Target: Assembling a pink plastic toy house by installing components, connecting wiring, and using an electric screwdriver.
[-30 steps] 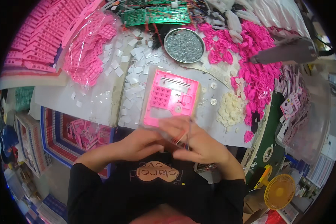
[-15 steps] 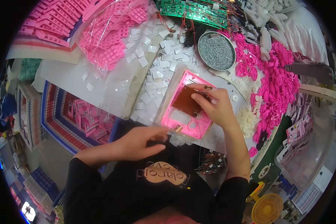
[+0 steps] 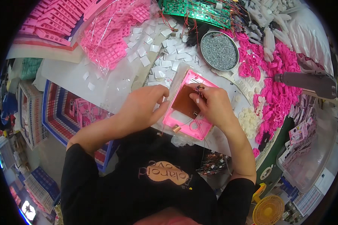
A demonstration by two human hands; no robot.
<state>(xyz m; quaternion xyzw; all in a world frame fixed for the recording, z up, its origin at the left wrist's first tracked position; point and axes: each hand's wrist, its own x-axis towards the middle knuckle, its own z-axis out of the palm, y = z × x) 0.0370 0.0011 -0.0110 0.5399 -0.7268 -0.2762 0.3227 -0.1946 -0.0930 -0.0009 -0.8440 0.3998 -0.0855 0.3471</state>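
Observation:
A pink plastic casing (image 3: 199, 129) lies tilted on the table in front of me, with a brown circuit board (image 3: 184, 105) inside its frame. My right hand (image 3: 214, 105) grips the board's upper right edge between thumb and fingers, beside a small dark part with wires. To the left of the casing, my left hand (image 3: 144, 105) hovers with its fingers bent and the thumb apart from them; nothing shows between them. Near the casing's lower left corner sits a small copper-coloured piece (image 3: 176, 128). Thin wires trail down from the casing.
A round tin of small screws (image 3: 219, 50) stands beyond the casing. White paper squares (image 3: 169, 56) are scattered to the left. Pink plastic rings (image 3: 278, 97) pile up at right, near a dark power screwdriver (image 3: 308, 83). Green circuit boards (image 3: 195, 13) lie at the back.
My left hand has moved up and away from the casing's lower corner to its left side. My right hand stays at the board, which has shifted slightly to the left.

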